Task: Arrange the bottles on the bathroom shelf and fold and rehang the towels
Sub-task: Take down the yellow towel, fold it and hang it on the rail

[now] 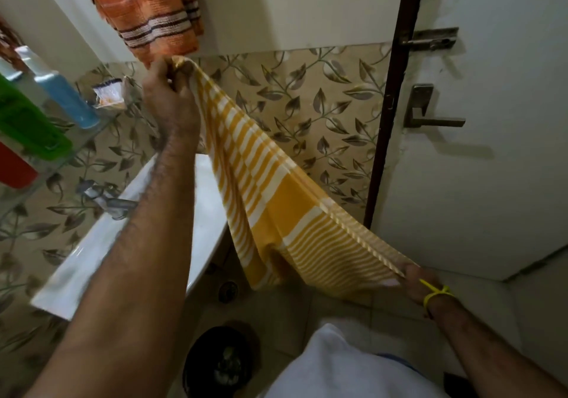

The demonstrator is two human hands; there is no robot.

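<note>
A yellow-and-white striped towel is stretched taut between my hands. My left hand grips its upper end, raised near the wall. My right hand, with a yellow band at the wrist, pinches the lower end down by the door. An orange striped towel hangs on the wall above my left hand. On the glass shelf at left stand a blue bottle, a green container and a red object.
A white washbasin with a tap sits below my left forearm. The white door with bolt and lever handle is at right. A dark round bin stands on the tiled floor.
</note>
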